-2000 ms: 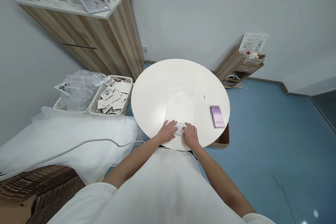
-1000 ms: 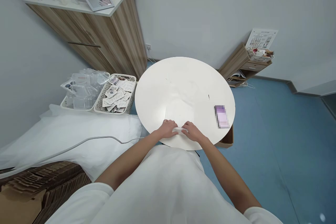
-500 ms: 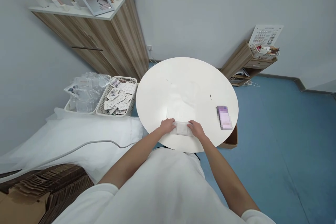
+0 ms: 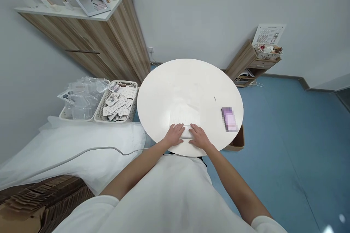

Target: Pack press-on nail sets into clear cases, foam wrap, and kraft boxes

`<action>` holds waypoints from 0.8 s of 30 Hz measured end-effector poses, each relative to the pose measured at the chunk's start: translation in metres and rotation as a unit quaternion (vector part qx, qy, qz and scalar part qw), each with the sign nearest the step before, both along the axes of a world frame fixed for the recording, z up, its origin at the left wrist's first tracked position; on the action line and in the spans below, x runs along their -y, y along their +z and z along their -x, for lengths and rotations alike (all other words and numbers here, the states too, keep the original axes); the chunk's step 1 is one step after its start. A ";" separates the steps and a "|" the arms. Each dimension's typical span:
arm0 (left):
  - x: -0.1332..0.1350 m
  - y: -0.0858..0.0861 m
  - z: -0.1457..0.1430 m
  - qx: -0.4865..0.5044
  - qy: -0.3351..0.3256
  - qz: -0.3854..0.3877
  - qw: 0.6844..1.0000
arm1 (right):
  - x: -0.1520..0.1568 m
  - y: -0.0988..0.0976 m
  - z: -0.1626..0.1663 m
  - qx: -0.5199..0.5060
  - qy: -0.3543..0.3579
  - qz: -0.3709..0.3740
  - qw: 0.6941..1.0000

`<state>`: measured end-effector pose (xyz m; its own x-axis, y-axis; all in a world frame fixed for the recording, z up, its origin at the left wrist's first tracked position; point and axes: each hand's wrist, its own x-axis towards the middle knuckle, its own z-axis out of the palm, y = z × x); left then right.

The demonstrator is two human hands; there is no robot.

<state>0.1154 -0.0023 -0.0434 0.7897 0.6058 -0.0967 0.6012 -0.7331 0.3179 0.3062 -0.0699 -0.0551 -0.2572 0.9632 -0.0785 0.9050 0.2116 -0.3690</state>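
Observation:
A thin, whitish sheet (image 4: 184, 117) lies on the round white table (image 4: 188, 76), close to the edge nearest my body. Its near end is folded over into a narrow flat strip, partly covered by my hands. My left hand (image 4: 174, 135) rests palm down on the left part of the strip, fingers stretched and slightly apart. On the right part, my right hand (image 4: 199, 137) lies flat in the same way. Between the hands a short piece of the strip shows. What the folded part contains, if anything, I cannot make out.
A blurred purple-and-pink item (image 4: 229, 119) lies at the table's right. To the left stand a basket of printed cards (image 4: 117, 103) and one of clear plastic packaging (image 4: 83, 98). White sheeting (image 4: 82, 138) with a grey cable covers the lower left; a cardboard box (image 4: 237, 140) sits below the table.
My fingers have gone from gripping the folded end at both sides to lying flat on it, and the hands are slightly closer together. The view has shifted a little.

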 end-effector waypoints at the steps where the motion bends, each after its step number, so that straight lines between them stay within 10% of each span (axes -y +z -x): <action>1: 0.001 -0.002 -0.002 -0.004 0.004 0.011 1.000 | -0.003 -0.001 0.002 0.001 0.001 0.015 1.000; 13: 0.006 0.010 0.018 0.026 -0.038 0.139 0.989 | 0.020 0.023 0.007 -0.123 -0.023 0.160 0.979; 24: -0.027 0.013 0.026 0.118 0.098 0.210 0.966 | -0.014 0.039 -0.006 -0.239 -0.143 0.236 0.931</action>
